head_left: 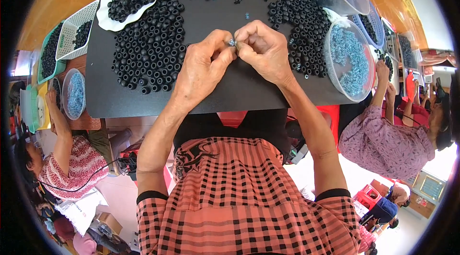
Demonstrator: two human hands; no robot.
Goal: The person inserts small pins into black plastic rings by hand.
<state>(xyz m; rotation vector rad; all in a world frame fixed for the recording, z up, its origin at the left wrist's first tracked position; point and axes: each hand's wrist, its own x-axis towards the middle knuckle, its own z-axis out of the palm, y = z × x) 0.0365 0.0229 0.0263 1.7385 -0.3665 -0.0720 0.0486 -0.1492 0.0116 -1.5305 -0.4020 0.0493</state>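
Checked shirt nearest; both hands pinched tight; small metallic piece gripped between them

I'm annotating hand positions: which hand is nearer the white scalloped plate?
Left. The left hand is right of the white plate and lower in the picture; the right hand is farther right.

Bright; glare lower right; edges warped, perhaps soft.
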